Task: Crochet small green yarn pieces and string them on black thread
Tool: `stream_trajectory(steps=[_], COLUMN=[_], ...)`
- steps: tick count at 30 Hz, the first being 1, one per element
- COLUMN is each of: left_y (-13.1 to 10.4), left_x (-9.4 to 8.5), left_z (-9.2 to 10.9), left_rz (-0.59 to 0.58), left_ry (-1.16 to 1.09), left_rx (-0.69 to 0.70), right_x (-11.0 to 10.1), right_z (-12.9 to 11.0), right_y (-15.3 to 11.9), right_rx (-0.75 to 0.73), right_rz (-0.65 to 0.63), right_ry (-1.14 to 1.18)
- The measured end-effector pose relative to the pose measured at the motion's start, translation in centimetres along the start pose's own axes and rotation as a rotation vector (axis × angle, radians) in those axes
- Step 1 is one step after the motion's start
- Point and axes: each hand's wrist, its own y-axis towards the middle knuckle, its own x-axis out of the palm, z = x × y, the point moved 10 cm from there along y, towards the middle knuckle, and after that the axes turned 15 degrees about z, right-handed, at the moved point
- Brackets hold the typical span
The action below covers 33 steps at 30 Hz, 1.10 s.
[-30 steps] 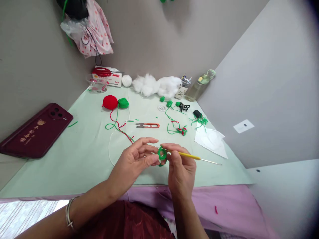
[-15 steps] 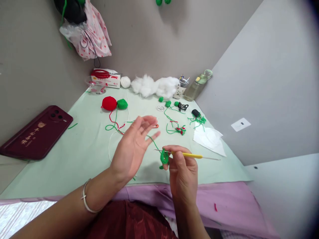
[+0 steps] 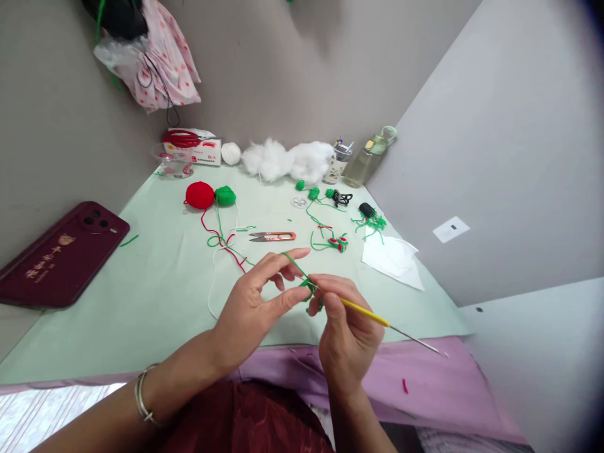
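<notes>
Hooking green yarn [image 3: 308, 289] above pale table [image 3: 155, 277]

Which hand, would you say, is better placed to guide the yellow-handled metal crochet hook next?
Probably the right hand: its fingers grip the hook's yellow handle, while the left hand pinches the small green crochet piece, with green yarn over one finger.

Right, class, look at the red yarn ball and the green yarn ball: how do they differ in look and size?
Colour: the red yarn ball is bright red, while the green yarn ball is bright green.
Size: the red yarn ball looks clearly larger than the green yarn ball.
Shared: both are wound yarn, sitting side by side, each with a loose strand trailing towards the person.
</notes>
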Motion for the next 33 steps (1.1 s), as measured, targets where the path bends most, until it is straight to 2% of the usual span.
stream_trajectory(steps=[2,5,11,14,17,21,25,27,29,33], left_y=[-0.4,-0.6,-0.6,-0.9,-1.1,-1.0,-1.0,-1.1,-1.2,-1.1], left_x=[0.4,0.7,0.4,0.6,0.8,1.2,1.7,1.8,1.8,1.8], left_z=[-1.3,-2.2,-2.5,-2.4,-2.4,-2.2,-2.5,-2.9,-3.2,-3.6], left_rz=[0.001,0.025,0.094,0.100,0.109,0.097,0.021,-0.024,-0.054,-0.107], left_ry=[-0.117,-0.250,-0.326,-0.375,-0.449,-0.509,-0.518,-0.524,-0.531,-0.521], left_rx=[-0.142,-0.245,-0.280,-0.287,-0.312,-0.352,-0.446,-0.504,-0.548,-0.578], right_x=[0.2,0.3,0.7,1.0,0.8,0.8,0.6,0.3,0.1,0.3], right_z=[-0.4,-0.9,-3.1,-3.5,-3.7,-3.6,-3.5,-3.3,-2.5,-0.7], right_y=[-0.2,-0.5,-2.0,-2.4,-2.3,-2.7,-2.8,-2.3,-1.5,-0.6], right_rx=[-0.042,-0.129,-0.511,-0.576,-0.557,-0.585,-0.609,-0.539,-0.402,-0.165], right_rz=[-0.023,-0.052,-0.044,-0.002,0.053,0.018,0.007,0.019,0.011,-0.074], right_ry=[-0.041,-0.132,-0.354,-0.385,-0.354,-0.358,-0.343,-0.255,-0.158,-0.075])
